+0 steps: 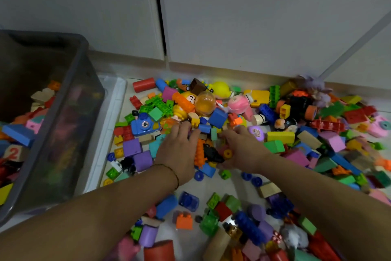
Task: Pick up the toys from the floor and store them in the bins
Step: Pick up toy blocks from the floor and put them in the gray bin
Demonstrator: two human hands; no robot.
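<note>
Toys (218, 117): loose heap of blocks and figures, strewn on floor (215, 184).
Bin (69, 112): grey, translucent, left of heap, part-filled with blocks.
Left hand (178, 148): palm down, fingers spread flat on heap.
Right hand (243, 148): fingers curled into heap; cannot tell whether gripping anything.

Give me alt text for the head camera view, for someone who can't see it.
A left hand and right hand reach side by side into a pile of colourful toy blocks on the floor. A grey bin holding toys stands at left.
</note>
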